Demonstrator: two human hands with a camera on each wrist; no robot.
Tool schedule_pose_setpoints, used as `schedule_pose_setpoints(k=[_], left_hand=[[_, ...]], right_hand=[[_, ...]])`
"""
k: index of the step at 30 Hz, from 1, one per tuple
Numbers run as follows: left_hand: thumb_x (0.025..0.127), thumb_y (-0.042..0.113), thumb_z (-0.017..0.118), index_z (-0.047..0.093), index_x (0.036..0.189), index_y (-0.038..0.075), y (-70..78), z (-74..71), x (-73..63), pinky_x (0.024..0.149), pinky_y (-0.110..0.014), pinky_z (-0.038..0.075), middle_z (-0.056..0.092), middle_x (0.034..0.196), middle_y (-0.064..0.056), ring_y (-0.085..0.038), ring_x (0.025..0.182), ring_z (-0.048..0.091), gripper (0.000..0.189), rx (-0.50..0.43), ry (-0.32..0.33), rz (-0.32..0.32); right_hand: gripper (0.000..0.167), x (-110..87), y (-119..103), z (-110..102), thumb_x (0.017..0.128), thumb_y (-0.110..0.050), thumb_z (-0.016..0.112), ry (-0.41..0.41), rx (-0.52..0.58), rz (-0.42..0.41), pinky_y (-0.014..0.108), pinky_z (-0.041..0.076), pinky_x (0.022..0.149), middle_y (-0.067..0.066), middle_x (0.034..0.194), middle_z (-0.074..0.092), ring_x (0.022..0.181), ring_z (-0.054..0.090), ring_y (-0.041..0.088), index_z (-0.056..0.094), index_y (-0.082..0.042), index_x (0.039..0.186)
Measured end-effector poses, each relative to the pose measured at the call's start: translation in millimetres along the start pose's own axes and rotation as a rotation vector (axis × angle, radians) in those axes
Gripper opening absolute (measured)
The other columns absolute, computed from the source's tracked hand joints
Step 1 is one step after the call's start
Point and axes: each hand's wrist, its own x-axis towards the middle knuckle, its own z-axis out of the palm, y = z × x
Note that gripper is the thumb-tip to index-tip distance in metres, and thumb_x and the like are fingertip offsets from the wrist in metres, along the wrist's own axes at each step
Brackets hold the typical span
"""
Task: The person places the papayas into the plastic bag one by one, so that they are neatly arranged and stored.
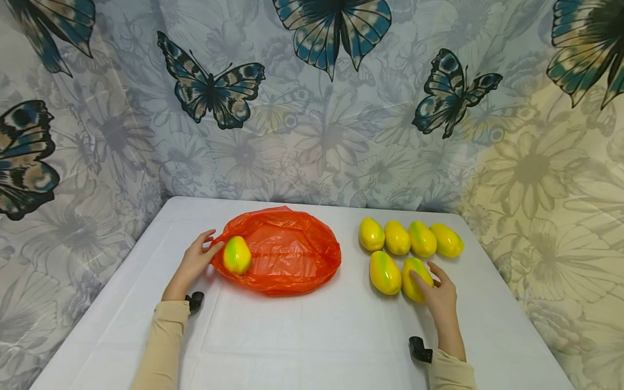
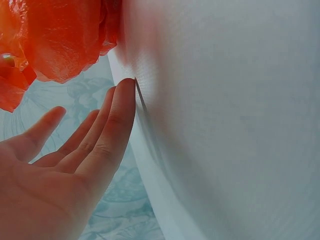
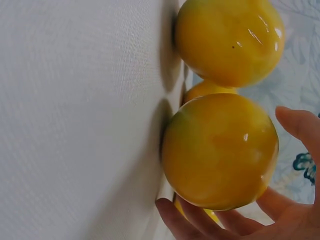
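Head view: a red plastic bag [image 1: 292, 257] lies on the white surface [image 1: 292, 341]; one yellow-green fruit [image 1: 237, 255] sits within its outline at the left end. Six similar fruits [image 1: 385, 273] lie to the right, four behind and two in front. The left hand [image 1: 195, 262] is at the bag's left edge; the right hand [image 1: 442, 292] is at the front row's right fruit [image 1: 409, 284].

Left wrist view: fingers extended, thumb apart, no grip on the bag. Risk: an unsecured rim could fold inward or the bag slide if bumped.

Right wrist view: thumb and fingers spread about the fruit, not clamped; the thumb stands clear. Risk: the glossy, rounded skin could slip under an uneven pinch, and the fruit could roll into its neighbour.
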Motion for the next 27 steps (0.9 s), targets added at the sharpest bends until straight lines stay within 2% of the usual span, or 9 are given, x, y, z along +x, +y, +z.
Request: schedule_pose_setpoints(k=[9,17,27], left_hand=[[0.101,0.043,0.048,0.024,0.153,0.006,0.1,0.3,-0.8,0.107,-0.059,0.041,0.032,0.152,-0.030,-0.050,0.133,0.043,0.069,-0.004,0.005,0.011],[0.101,0.043,0.048,0.024,0.153,0.005,0.2,0.7,-0.9,0.107,-0.059,0.041,0.032,0.151,-0.031,-0.051,0.132,0.043,0.069,0.010,0.001,0.011],[0.101,0.040,0.048,0.025,0.153,0.003,-0.8,0.1,-0.3,0.107,-0.058,0.041,0.034,0.150,-0.032,-0.050,0.130,0.046,0.067,0.007,0.012,0.035]], right_hand=[[0.072,-0.3,1.2,4.2,0.094,-0.037,0.063,-0.003,-0.015,-0.016,0.052,0.038,0.106,0.025,0.155,0.031,0.132,0.035,0.043,0.032,-0.006,0.152],[0.070,-2.2,-1.3,5.0,0.094,-0.028,0.064,-0.023,-0.015,-0.024,0.057,0.037,0.110,0.025,0.156,0.028,0.133,0.034,0.045,0.031,-0.005,0.152],[0.068,-3.4,-3.4,6.1,0.094,-0.026,0.064,0.007,-0.007,-0.033,0.054,0.041,0.103,0.027,0.154,0.030,0.128,0.037,0.044,0.034,-0.005,0.151]])
